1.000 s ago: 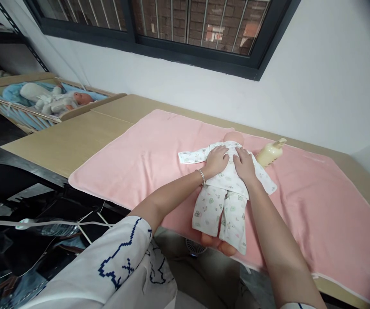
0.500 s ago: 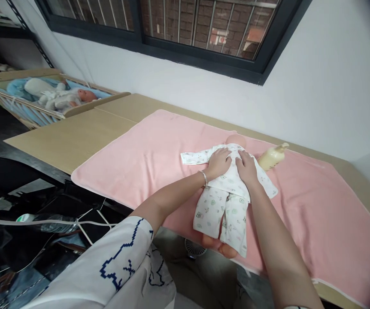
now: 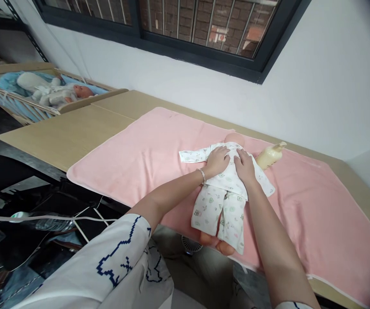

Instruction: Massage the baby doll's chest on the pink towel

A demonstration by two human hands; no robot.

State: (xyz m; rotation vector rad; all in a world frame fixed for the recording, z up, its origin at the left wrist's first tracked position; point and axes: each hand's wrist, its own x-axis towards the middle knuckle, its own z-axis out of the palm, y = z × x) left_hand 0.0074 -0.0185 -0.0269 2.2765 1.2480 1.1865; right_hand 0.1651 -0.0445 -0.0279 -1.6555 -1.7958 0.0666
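A baby doll (image 3: 225, 186) in a white patterned top and trousers lies on a pink blanket (image 3: 117, 167), its head toward the wall and its feet at the near edge. My left hand (image 3: 217, 161) rests flat on the left of the doll's upper body, a silver bangle at the wrist. On the other side lies my right hand (image 3: 245, 165), fingers stretched over the top. Both hands are open and hold nothing. Just right of the doll lies a baby bottle (image 3: 270, 155) with yellowish contents.
The blanket covers a light wooden table (image 3: 56, 137) against the wall, below a dark-framed window (image 3: 191, 51). A wooden crib (image 3: 59, 107) with another doll (image 3: 82, 91) stands at the left. A small fan (image 3: 191, 244) sits below the near edge, and a plastic bottle (image 3: 54, 224) is at lower left.
The whole view has shifted slightly, so things sit a little further left and up. My hands keep their place on the doll, which has not visibly moved on the blanket.
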